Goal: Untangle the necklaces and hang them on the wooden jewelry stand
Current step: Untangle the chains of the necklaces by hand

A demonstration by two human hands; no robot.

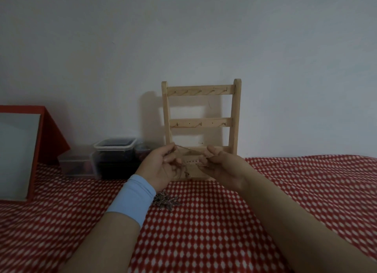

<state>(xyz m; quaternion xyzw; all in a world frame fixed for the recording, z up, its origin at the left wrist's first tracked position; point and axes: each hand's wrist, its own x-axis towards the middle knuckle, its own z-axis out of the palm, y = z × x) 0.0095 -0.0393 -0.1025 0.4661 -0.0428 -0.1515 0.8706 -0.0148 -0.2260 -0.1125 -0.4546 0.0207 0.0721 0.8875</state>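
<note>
Both hands (161, 166) pinch a chain (190, 149); lidded tubs (114, 158) hold dark contents.

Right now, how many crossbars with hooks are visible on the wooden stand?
2 clearly: the top crossbar and the middle crossbar of the wooden stand. The left hand and right hand cover its lower part, so another may be hidden.

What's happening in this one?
A person is working on a thin chain, stretched between the left hand and right hand in front of a wooden stand. The stand's hooks look mostly bare. Another tangled bunch of jewelry lies on the red patterned cloth below the left wrist.
</note>
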